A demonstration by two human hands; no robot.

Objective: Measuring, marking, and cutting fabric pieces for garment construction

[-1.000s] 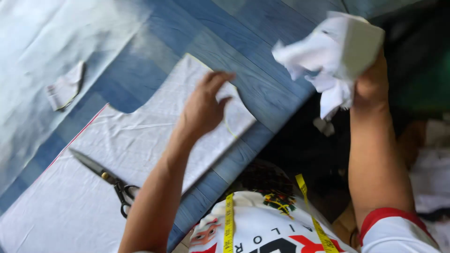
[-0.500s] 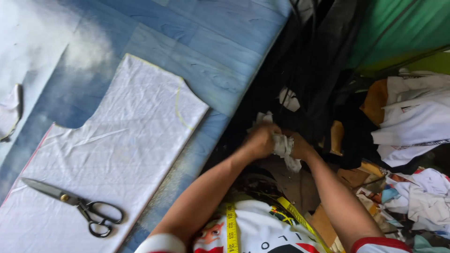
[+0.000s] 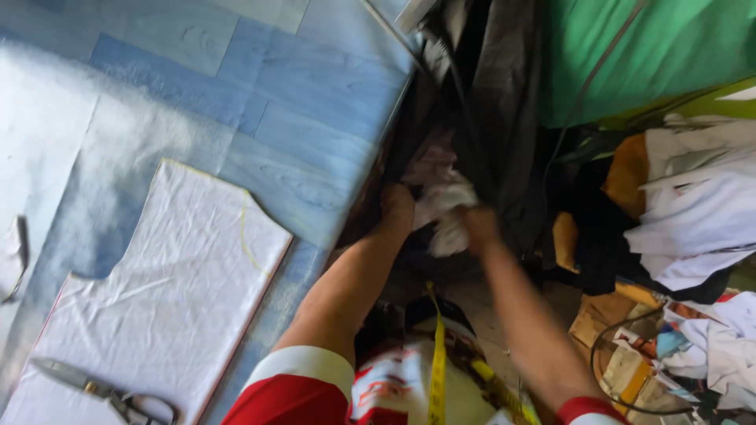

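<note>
Head view, only one. Versus a second ago: the right hand no longer holds the white fabric scraps high over the blue table; both hands have dropped below the table's right edge, into the dark gap beside it. The left hand has left the white cut fabric piece it was pressing. Half a second ago the hands were already together low down; now they sit slightly deeper against the dark hanging cloth, and the camera has swung right, so more of the green cloth and the pile of white garments shows.

Left hand: at the table edge, touching the scraps from the left; whether the fingers are curled or spread cannot be told, blurred and in shadow. Right hand: closed around the bunched white scraps, knuckles toward camera, fingers wrapped on the wad.

Scraps: between the two hands, just off the table's right edge, in front of the dark cloth.

Scissors lie on the lower end of the cut piece, well apart from both hands. Yellow tape measure hangs down the person's chest.
</note>
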